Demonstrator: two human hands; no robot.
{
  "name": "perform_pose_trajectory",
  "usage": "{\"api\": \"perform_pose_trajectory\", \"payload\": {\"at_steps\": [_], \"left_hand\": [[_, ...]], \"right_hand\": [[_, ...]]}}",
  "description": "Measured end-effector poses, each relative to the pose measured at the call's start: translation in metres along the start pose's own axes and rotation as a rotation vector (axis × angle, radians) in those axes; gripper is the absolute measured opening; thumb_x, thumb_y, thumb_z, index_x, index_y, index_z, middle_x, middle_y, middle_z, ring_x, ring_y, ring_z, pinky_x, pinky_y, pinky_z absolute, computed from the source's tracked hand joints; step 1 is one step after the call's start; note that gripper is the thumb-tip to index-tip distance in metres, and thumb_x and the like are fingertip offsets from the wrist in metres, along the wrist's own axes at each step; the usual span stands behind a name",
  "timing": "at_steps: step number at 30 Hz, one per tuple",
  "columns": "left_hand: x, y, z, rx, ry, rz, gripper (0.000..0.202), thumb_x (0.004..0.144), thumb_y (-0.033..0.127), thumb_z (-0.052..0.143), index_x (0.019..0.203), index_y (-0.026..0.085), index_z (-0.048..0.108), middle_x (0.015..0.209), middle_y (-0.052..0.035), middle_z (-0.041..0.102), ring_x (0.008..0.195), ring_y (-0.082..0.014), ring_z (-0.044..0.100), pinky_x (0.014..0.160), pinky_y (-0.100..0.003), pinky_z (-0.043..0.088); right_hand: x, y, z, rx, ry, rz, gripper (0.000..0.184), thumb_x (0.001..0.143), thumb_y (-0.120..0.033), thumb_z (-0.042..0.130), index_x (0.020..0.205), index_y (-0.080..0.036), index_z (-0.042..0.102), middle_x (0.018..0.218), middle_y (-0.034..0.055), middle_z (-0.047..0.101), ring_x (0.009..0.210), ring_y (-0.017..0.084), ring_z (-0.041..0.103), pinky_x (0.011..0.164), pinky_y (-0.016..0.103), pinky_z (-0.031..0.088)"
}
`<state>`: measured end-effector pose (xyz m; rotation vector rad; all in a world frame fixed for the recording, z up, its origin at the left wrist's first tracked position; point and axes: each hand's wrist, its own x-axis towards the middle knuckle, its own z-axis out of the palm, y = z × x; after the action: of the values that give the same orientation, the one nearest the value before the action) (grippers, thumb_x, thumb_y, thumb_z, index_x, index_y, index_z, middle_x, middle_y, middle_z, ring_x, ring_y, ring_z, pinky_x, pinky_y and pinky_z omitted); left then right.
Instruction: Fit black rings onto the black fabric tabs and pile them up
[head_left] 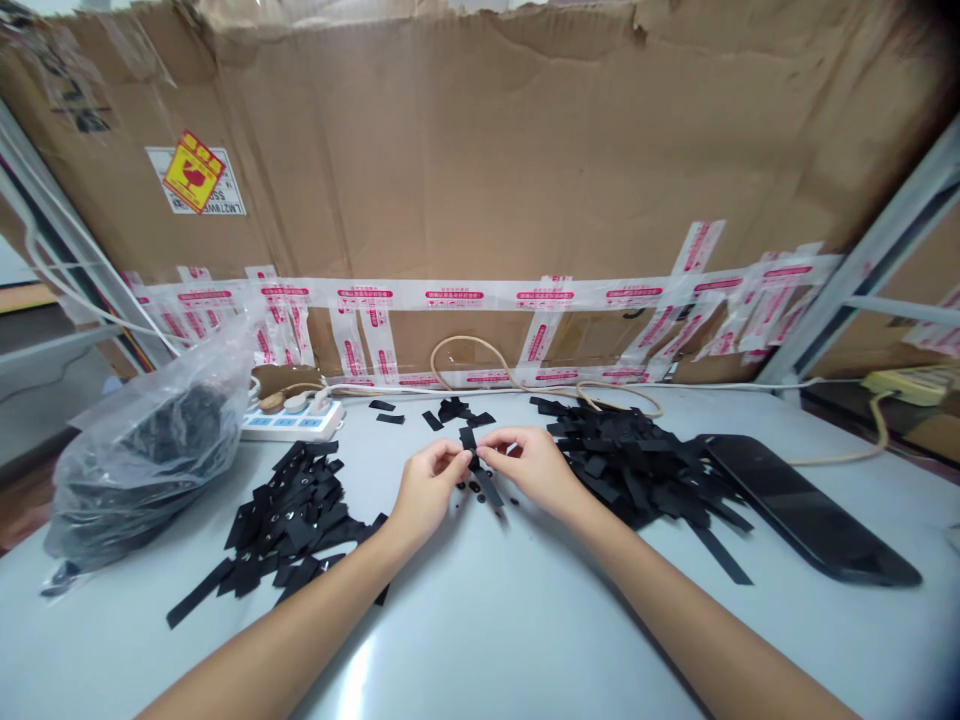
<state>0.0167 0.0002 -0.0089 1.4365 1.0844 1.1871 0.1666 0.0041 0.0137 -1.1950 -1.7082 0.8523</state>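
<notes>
Being pinched between the left hand (429,487) and the right hand (529,463), the strip (469,438) is held just above the table (480,620) at mid-scene, each grip closed narrowly on it. Should either pinch be loosened, the strip could be dropped and confused with the left pile (292,510) or right pile (630,460), all being alike in colour. The tiny bits (474,487) lying under the hands could likewise be scattered by a careless wrist.
</notes>
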Motion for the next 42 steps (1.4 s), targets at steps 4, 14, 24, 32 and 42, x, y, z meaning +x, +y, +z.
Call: {"api": "perform_pose_trajectory", "payload": {"at_steps": [4, 14, 24, 32, 42], "left_hand": [[0.000, -0.001, 0.000, 0.036, -0.011, 0.011, 0.020, 0.073, 0.035, 0.057, 0.070, 0.015, 0.058, 0.058, 0.0012, 0.055, 0.059, -0.0122, 0.050, 0.060, -0.024, 0.038], [-0.001, 0.000, 0.000, 0.032, -0.002, 0.010, 0.020, 0.072, 0.036, 0.057, 0.068, 0.016, 0.056, 0.058, 0.0020, 0.053, 0.058, -0.0119, 0.050, 0.060, -0.024, 0.039], [-0.001, 0.000, -0.001, 0.036, -0.033, 0.021, 0.019, 0.074, 0.034, 0.056, 0.069, 0.016, 0.056, 0.059, 0.0007, 0.054, 0.060, -0.0132, 0.052, 0.062, -0.025, 0.040], [-0.001, 0.000, 0.001, 0.046, -0.031, -0.002, 0.018, 0.071, 0.034, 0.057, 0.066, 0.016, 0.055, 0.058, 0.0010, 0.054, 0.058, -0.0130, 0.051, 0.060, -0.025, 0.039], [0.000, -0.002, -0.001, 0.080, -0.006, 0.007, 0.021, 0.073, 0.037, 0.056, 0.068, 0.016, 0.055, 0.057, 0.0006, 0.056, 0.058, -0.0131, 0.051, 0.061, -0.025, 0.039]], "right_hand": [[0.000, -0.001, -0.001, -0.049, 0.019, -0.009, 0.014, 0.068, -0.023, 0.054, 0.069, -0.015, 0.067, 0.069, 0.0050, 0.067, 0.064, 0.016, 0.056, 0.059, 0.027, 0.041], [0.000, -0.007, -0.008, -0.123, 0.038, -0.010, 0.014, 0.069, -0.023, 0.054, 0.068, -0.015, 0.066, 0.067, 0.0031, 0.066, 0.060, 0.014, 0.053, 0.056, 0.025, 0.038], [0.003, 0.001, -0.005, 0.105, -0.055, 0.105, 0.018, 0.070, -0.031, 0.057, 0.066, -0.015, 0.066, 0.068, 0.0047, 0.066, 0.064, 0.016, 0.057, 0.060, 0.027, 0.041], [0.000, -0.004, -0.003, -0.060, -0.020, 0.004, 0.012, 0.066, -0.022, 0.054, 0.061, -0.016, 0.063, 0.060, 0.0017, 0.061, 0.058, 0.014, 0.051, 0.056, 0.025, 0.038], [0.004, -0.001, -0.018, -0.252, 0.206, -0.019, 0.013, 0.068, -0.023, 0.051, 0.060, -0.017, 0.060, 0.059, 0.0016, 0.059, 0.059, 0.015, 0.051, 0.058, 0.026, 0.037]]}}
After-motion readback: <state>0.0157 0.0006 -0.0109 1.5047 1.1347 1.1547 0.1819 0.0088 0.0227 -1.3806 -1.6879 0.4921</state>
